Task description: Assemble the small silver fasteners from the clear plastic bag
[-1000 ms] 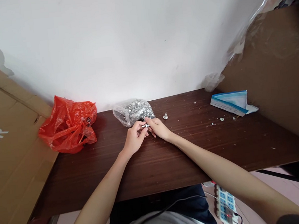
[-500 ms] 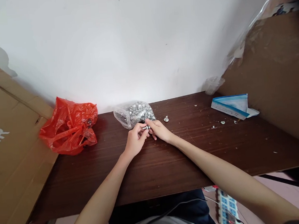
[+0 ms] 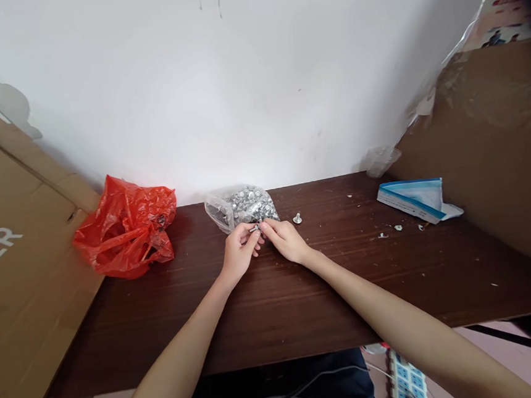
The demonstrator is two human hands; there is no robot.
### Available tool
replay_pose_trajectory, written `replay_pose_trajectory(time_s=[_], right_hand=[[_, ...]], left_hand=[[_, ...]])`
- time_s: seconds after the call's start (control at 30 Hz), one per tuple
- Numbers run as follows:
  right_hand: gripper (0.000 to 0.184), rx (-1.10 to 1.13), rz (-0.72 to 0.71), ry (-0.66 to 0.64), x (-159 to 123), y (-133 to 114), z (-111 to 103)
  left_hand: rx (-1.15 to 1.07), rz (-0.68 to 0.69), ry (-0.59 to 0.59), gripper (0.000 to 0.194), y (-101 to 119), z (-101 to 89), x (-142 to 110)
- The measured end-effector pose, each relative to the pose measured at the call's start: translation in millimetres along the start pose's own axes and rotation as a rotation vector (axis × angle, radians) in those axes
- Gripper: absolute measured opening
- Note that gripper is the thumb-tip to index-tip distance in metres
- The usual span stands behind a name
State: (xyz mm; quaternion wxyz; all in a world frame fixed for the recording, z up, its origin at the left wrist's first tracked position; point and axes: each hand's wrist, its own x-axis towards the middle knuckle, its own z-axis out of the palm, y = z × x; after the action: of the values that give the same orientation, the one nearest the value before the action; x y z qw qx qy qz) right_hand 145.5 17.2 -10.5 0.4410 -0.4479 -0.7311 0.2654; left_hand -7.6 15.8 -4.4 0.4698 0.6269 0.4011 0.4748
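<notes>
Just in front of a clear plastic bag (image 3: 244, 204) full of small shiny metal parts, my two hands meet. My left hand (image 3: 239, 251) pinches a small metal bolt (image 3: 254, 228) between thumb and fingers. At the bolt's right end, the thumb and fingers of my right hand (image 3: 286, 239) are closed on it; they partly cover that end. A loose metal bolt with a wide round head (image 3: 297, 219) rests on the dark wooden table (image 3: 258, 323), beyond my right hand and to the right of the bag.
A crumpled red plastic bag (image 3: 126, 230) lies at the left beside a cardboard box (image 3: 27, 294). Toward the right are a blue-and-white folded packet (image 3: 409, 200), white scraps (image 3: 398, 228) and a clear plastic cup (image 3: 380, 161). Below the table edge shows a power strip (image 3: 409, 381).
My right fingers have shifted around the bolt's right end, and the bolt shows less between my hands. The whole view has tipped slightly; the things on the table stay in place.
</notes>
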Motion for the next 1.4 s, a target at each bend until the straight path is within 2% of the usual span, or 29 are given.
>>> replay_pose_trajectory(time_s=[0.07, 0.27, 0.43, 0.57, 0.67, 0.77, 0.87, 1.13, 1.4], right_hand=[[0.04, -0.147, -0.034, 0.017, -1, -2, -6], [0.033, -0.398, -0.071, 0.0, -3, -9, -14], [0.029, -0.438, -0.09, 0.028, -4, -12, -15], [0.044, -0.293, -0.089, 0.02, -2, -10, -15], [0.052, -0.089, -0.031, 0.074, -1, -8, -18], [0.036, 0.169, 0.037, 0.09, 1, -6, -23], [0.029, 0.366, 0.049, 0.008, 2, -4, -28], [0.017, 0.46, 0.022, -0.104, 3, -4, -26], [0.024, 0.4, 0.029, -0.102, 2, -3, -24]], left_hand=[[-0.049, -0.021, 0.016, 0.028, 2, 0.5, 0], [-0.039, -0.029, -0.01, 0.029, 3, 0.9, -1], [0.013, -0.015, -0.018, 0.027, 4, -1.0, -3], [0.059, 0.0, -0.017, 0.026, 3, -0.2, -4], [0.056, -0.008, 0.007, 0.028, 2, 0.5, -3], [0.031, -0.011, 0.037, 0.028, 4, 0.1, -2], [-0.005, -0.024, 0.062, 0.028, 7, -0.6, -2], [0.0, 0.005, 0.044, 0.027, 9, -0.7, -3], [0.019, 0.061, 0.083, 0.026, 8, 0.9, -5]])
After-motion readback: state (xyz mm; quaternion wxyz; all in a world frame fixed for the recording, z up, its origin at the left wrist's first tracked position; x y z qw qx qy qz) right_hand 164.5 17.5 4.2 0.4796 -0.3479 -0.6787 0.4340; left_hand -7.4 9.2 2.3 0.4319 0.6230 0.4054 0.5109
